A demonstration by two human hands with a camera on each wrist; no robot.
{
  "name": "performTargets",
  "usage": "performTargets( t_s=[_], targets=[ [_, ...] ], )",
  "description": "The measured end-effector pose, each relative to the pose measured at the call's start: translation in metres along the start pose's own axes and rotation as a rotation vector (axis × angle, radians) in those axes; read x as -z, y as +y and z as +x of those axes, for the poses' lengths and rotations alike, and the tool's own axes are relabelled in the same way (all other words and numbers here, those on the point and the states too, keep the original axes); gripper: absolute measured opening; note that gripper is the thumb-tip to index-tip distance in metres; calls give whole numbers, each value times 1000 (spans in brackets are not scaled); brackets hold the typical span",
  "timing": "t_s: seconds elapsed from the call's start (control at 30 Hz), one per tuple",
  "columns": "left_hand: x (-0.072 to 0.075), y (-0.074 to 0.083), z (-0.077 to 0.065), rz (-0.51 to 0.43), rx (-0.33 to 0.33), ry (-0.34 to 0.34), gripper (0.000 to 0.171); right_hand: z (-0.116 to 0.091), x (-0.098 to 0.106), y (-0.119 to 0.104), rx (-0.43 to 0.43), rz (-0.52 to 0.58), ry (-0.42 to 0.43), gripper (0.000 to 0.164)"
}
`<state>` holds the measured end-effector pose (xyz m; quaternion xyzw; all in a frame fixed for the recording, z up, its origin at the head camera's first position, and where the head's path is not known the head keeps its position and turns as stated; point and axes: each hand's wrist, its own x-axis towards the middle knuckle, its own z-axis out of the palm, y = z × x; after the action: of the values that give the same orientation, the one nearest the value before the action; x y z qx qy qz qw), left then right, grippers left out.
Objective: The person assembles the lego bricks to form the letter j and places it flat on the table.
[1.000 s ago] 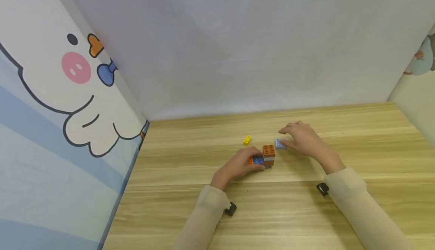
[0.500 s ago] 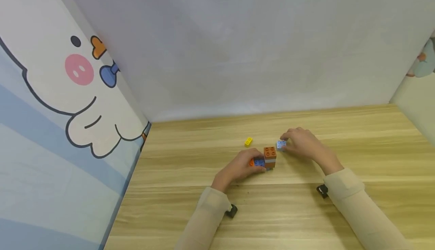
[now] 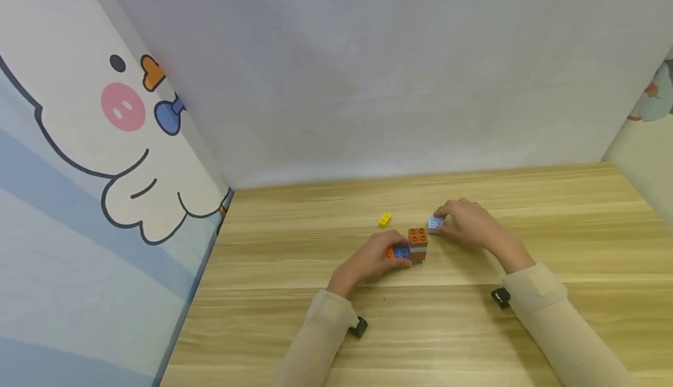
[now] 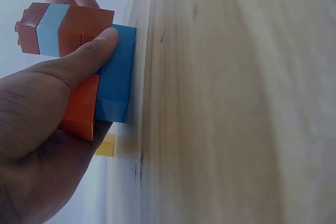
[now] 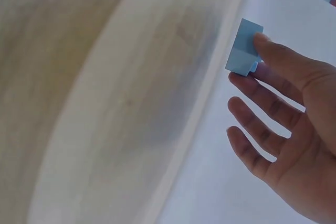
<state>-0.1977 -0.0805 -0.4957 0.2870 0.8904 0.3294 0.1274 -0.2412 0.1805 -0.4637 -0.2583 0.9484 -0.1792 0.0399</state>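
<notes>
My left hand [image 3: 370, 256] grips a toy building-brick assembly low on the table, thumb along its near side. In the left wrist view the assembly has a long blue brick [image 4: 116, 74] at the bottom and an orange brick [image 4: 82, 106] on one end. On its other end stands a tower [image 3: 417, 244] of brown bricks with a light blue layer. To the right of the tower, my right hand [image 3: 468, 221] pinches a light blue brick [image 5: 244, 48] between thumb and fingers. Its studs show from above, and the other fingers are spread.
Beyond the left hand, a small yellow brick [image 3: 385, 220] lies on the wooden table [image 3: 431, 328]. A pale curtain [image 3: 399, 83] closes off the back. A printed cartoon panel [image 3: 68, 112] stands along the left edge.
My right-hand fingers have come down and closed on the light blue brick, which stays by the tower. The left hand keeps its grip. The head view has shifted slightly.
</notes>
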Motion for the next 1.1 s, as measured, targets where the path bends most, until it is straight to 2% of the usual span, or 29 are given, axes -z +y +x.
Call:
performTargets(
  t_s=[0.37,0.83,1.1],
  targets=[
    [0,-1,-1,-17,-2,5,42,-8,20,-18,100,32,43,32],
    [0,0,-1,-21,-14,15,41,-16,41,-40,136,47,51,33],
    [0,0,-2,-23,-16,14,41,-18,46,-47,151,49,66,33]
  ],
)
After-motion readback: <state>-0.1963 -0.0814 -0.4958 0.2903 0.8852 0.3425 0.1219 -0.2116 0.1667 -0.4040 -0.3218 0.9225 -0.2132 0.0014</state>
